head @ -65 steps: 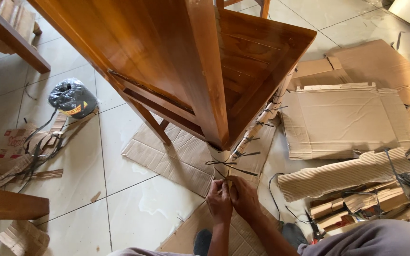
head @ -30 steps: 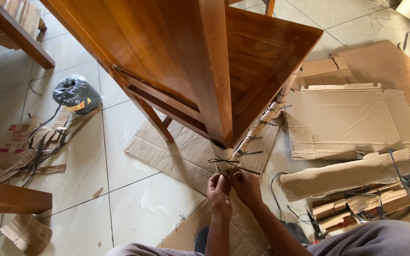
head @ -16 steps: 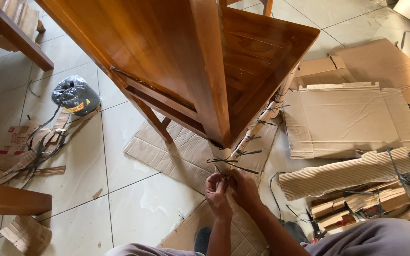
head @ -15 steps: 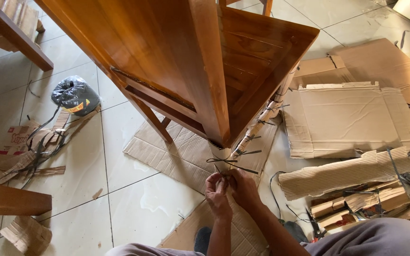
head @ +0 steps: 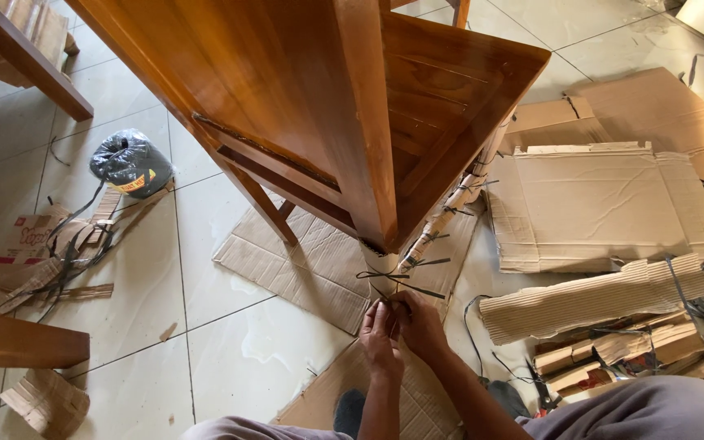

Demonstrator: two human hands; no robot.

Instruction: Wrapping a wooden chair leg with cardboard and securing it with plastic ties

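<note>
Closest in, the left hand (head: 381, 332) and right hand (head: 419, 324) meet, each grip pinched shut on the dark strap (head: 393, 287) tied round the cardboard-wrapped leg (head: 382, 265) just beyond the fingertips, with the wooden chair (head: 352, 106) rising past them above flat cardboard (head: 303, 265) on the tiled floor (head: 238, 358).

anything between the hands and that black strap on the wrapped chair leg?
Nothing visible. Left hand and right hand are side by side at the cardboard-wrapped leg, fingers already at the black strap tied round it. Whether they pinch the strap ends can't be told.
</note>
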